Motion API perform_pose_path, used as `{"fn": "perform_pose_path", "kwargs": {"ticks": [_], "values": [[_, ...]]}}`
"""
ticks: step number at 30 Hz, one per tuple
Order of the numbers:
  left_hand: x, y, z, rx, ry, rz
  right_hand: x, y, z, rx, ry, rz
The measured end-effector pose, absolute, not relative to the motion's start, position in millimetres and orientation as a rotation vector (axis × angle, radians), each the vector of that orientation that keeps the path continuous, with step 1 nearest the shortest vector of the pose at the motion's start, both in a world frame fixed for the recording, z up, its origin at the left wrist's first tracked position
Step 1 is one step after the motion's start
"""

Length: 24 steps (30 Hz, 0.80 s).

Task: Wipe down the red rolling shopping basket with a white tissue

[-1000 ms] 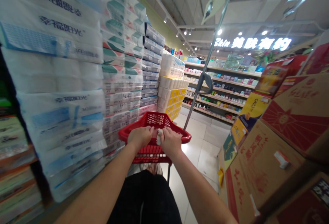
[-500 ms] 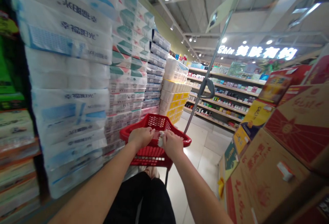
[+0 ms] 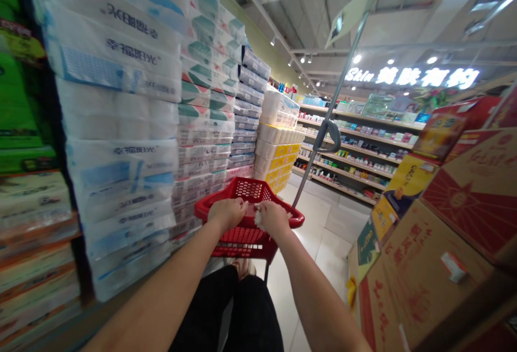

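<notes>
A red plastic shopping cart [image 3: 242,235] stands right in front of my legs. My left hand [image 3: 228,213] is closed over the left part of its handle bar. On the right part of the same bar, my right hand [image 3: 273,219] is wrapped as well, with a crumpled white tissue [image 3: 258,219] pinched under its fingers. A short stretch of red bar shows between the two hands. From the cart's right side a grey pole [image 3: 311,160] rises, with a grey hook-shaped clip on it and a pale sign at the top.
Tall stacks of wrapped paper rolls [image 3: 125,120] line the left side close to the cart. Cardboard boxes [image 3: 428,266] are piled on the right. Pale floor tiles [image 3: 319,239] run between them toward shelves of small goods [image 3: 355,147] at the back.
The view has swung slightly left, so the cart and hands sit a little further right. More of the left stacks shows. Both hands keep their hold on the bar.
</notes>
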<state>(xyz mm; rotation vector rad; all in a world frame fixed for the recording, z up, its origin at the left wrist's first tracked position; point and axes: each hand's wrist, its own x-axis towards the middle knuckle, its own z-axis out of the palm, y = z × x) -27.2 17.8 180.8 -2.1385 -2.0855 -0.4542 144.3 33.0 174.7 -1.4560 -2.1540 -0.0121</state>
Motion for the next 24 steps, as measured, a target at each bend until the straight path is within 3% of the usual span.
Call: {"fn": "perform_pose_path", "kwargs": {"ticks": [4,10,18,24], "values": [[-23.6,14.2,181.3,-2.152,-2.077,-0.455,148.5,39.9,177.0,-1.497,-2.104,0.076],[-27.0,13.8,176.9,-2.155,-2.026,-0.459,141.9,15.8,130.8,-1.165,-1.953,-0.412],[-27.5,16.3,178.2,-2.154,-2.056,-0.455,136.6,32.0,183.3,-1.690,-2.084,-0.011],[-27.2,12.3,178.6,-2.144,-2.060,-0.471,136.9,15.5,154.9,-1.421,-1.982,-0.279]]}}
